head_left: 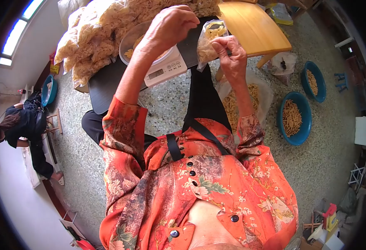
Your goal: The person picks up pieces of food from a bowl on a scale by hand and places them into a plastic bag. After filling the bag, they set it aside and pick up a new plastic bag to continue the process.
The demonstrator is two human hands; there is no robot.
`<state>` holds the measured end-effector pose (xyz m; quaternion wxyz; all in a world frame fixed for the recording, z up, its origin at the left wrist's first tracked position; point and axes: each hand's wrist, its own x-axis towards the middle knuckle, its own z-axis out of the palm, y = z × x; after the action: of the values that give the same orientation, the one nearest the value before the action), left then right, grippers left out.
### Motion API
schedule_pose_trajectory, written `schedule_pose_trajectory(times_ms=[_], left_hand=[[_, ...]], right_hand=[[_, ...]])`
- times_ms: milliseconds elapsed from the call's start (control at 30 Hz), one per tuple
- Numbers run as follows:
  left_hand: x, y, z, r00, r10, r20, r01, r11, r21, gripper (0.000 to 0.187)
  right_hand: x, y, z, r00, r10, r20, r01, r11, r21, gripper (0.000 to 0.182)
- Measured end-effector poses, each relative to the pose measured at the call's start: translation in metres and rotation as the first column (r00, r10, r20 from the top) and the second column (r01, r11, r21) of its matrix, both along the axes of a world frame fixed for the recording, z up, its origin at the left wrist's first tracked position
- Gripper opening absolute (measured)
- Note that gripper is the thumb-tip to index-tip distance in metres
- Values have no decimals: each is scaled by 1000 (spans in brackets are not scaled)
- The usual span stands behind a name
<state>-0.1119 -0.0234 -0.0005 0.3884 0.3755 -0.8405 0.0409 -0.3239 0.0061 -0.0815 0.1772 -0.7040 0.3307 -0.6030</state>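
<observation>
While our right hand (pixel 233 55) pinches the clear bag (pixel 206 52) just right of the white scale (pixel 166 70), our left hand (pixel 167 28) hangs apart above the bowl (pixel 123 46); whether it grips anything, we cannot tell.

A clear, crinkled plastic bag (pixel 206 52) containing pale yellow pieces (pixel 215 31) is in the right fingers (pixel 221 49), beside the dark table (pixel 103 88).

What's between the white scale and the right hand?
A clear plastic bag of yellowish pieces, at the fingers of the right hand; a strip of dark tabletop separates it from the white scale in the head view.
</observation>
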Motion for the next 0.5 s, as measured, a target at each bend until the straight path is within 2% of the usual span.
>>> schedule_pose_trajectory(times_ms=[33,100,133,167,267,300,367,433,467,500], left_hand=[[10,8,19,997,-7,75,-13,966,258,25],[7,15,29,1000,0,1,-1,940,342,30],[3,17,30,1000,-5,-8,8,941,338,30],[1,18,30,996,-73,-44,84,939,334,32],[-10,21,31,976,-187,-114,214,924,316,37],[-14,22,31,965,-226,-136,258,917,303,38],[-19,23,34,956,-271,-112,290,924,248,33],[-15,8,27,946,-311,-92,324,893,314,20],[-16,5,24,940,-337,-59,342,926,158,10],[-17,5,27,937,-344,-61,349,924,158,10]], right_hand=[[-5,-1,6,1000,-3,-11,3,1000,-6,10],[-14,-1,16,998,55,11,-56,993,107,10],[-19,-6,16,995,98,21,-100,990,102,11],[-23,-9,18,996,92,12,-93,991,100,11],[-40,-11,29,970,243,2,-238,951,197,13],[-45,-14,33,972,234,-8,-228,953,200,13],[-55,-18,40,926,376,29,-375,912,163,12],[-58,-21,50,919,394,3,-390,908,155,12],[-61,-22,55,910,413,-33,-402,900,167,12],[-65,-25,57,899,432,-67,-415,892,180,13]])
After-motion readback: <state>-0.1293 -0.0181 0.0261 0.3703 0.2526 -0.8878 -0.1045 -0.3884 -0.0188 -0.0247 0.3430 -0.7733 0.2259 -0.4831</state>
